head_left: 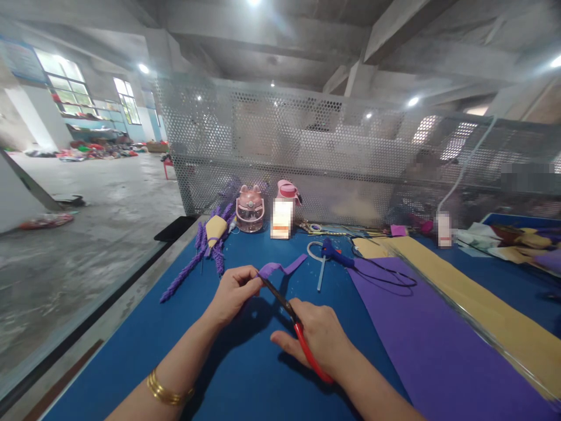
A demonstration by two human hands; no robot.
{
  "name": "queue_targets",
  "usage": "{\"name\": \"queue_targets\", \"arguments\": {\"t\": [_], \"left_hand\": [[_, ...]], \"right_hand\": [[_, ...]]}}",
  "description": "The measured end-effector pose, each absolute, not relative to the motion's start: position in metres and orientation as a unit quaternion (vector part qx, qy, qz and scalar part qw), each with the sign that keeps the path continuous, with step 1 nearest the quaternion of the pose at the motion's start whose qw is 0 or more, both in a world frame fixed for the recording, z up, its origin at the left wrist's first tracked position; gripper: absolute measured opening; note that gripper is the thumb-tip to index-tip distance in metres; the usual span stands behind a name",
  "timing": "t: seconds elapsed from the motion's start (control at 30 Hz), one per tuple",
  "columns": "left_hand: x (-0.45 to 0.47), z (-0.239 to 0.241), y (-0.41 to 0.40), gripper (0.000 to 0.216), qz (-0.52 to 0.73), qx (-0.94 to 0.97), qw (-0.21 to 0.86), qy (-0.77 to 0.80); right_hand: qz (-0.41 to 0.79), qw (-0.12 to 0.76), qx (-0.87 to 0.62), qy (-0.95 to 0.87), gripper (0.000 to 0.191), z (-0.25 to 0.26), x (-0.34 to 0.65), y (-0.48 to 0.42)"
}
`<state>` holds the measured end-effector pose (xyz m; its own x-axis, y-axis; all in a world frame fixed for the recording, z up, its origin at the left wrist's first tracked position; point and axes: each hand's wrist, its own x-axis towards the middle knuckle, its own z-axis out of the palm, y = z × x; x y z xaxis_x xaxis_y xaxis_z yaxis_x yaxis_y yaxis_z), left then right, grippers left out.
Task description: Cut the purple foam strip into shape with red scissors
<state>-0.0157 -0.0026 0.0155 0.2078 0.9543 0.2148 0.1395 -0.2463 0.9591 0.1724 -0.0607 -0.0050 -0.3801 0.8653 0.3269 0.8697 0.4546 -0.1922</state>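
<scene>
Pinched between the thumb and fingers of my left hand (237, 293) is one end of a narrow purple strip (274, 269). The strip's free part curls away to the right above the blue table. My right hand (318, 333) grips scissors (302, 339) with red handles and dark blades. Their tips meet the strip right at my left fingertips; whether the blades cut into it I cannot tell. A bouquet of purple flower stems (193, 269) with a yellow wrap (216, 230) lies beyond my left hand. A blue-handled glue gun (339, 254) rests beyond my right hand.
Purple sheet material (421, 321) and yellow sheet material (473, 304) cover the table's right side. A clear pink bottle (249, 210) and a second pink bottle (287, 190) stand at the back, before a perforated metal screen (333, 146). A dark flat object (175, 228) sits at the left edge.
</scene>
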Motion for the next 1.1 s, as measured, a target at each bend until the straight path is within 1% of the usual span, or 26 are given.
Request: {"name": "queue_targets", "arguments": {"t": [0.27,0.47,0.67,1.1], "left_hand": [[-0.016,0.012,0.0,0.027,0.47,0.644,0.432,0.421],[-0.015,0.013,-0.001,0.029,0.473,0.638,0.437,0.422],[-0.014,0.014,-0.002,0.028,0.478,0.626,0.446,0.425],[-0.016,0.01,0.002,0.026,0.474,0.622,0.465,0.415]], "right_hand": [[-0.012,0.207,-0.511,-0.834,0.05,-0.004,0.172,-0.061],[-0.037,0.199,-0.514,-0.833,0.053,-0.006,0.173,-0.061],[-0.068,0.228,-0.492,-0.837,0.065,-0.015,0.175,-0.054],[-0.075,0.234,-0.489,-0.837,0.066,-0.017,0.175,-0.051]]}}
